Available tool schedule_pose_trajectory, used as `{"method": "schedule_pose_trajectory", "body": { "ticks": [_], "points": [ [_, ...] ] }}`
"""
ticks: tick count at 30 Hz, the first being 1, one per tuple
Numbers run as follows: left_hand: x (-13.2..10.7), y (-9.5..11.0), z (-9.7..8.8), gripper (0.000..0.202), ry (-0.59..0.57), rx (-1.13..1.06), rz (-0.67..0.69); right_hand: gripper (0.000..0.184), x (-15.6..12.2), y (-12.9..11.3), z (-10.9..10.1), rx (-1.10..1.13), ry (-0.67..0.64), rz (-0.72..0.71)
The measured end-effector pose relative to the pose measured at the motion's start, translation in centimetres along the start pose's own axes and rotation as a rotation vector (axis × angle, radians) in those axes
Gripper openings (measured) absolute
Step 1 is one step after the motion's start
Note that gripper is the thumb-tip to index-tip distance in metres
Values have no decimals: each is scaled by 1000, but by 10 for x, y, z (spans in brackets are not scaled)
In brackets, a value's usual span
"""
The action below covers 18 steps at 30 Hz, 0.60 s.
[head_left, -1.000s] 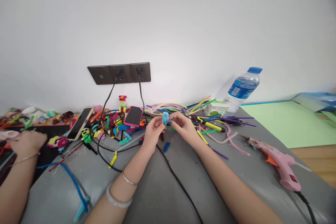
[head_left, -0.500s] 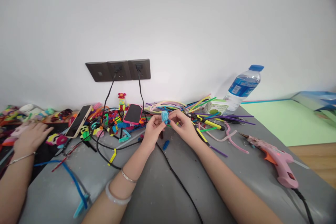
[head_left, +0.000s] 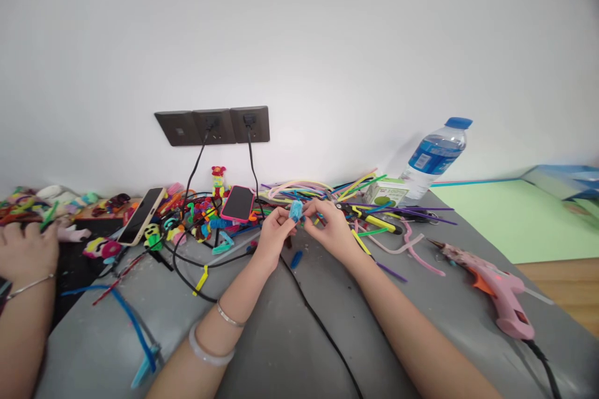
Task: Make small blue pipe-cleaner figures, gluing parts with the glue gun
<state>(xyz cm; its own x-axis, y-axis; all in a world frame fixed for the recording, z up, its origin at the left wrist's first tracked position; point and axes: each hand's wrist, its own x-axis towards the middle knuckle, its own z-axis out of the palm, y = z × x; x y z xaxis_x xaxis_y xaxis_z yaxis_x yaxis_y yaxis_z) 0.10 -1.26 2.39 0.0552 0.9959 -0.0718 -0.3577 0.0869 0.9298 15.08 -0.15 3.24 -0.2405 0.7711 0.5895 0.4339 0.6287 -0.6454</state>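
Note:
A small light-blue fuzzy pipe-cleaner piece is held just above the grey table, near its far side. My left hand pinches it from the left. My right hand pinches it from the right, fingers bent. Both hands are closed on the piece. A short blue offcut lies on the table below my hands.
Loose coloured pipe cleaners are piled by the wall. A pink glue gun lies at right, its black cord crossing the table. Also here: a water bottle, two phones, yellow-handled pliers. Another person's hand rests at far left.
My hands stay on the blue piece with small finger shifts. The other person's hand at left has drawn back leftward, and a pink object now lies on the table near it.

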Motion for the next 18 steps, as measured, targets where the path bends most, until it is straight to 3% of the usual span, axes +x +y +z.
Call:
{"method": "schedule_pose_trajectory", "body": {
  "ticks": [6, 13, 18],
  "points": [
    [-4, 2, 4, 31, -1, -73, -53, 13, 2, -1, -6, -60, 20, -52],
    [-4, 1, 0, 39, 44, -60, -25, 10, 3, -1, -7, 132, -99, -6],
    [-6, 3, 1, 39, 32, -23, -1, 10, 3, 0, -5, 150, -65, 5]
  ]
}}
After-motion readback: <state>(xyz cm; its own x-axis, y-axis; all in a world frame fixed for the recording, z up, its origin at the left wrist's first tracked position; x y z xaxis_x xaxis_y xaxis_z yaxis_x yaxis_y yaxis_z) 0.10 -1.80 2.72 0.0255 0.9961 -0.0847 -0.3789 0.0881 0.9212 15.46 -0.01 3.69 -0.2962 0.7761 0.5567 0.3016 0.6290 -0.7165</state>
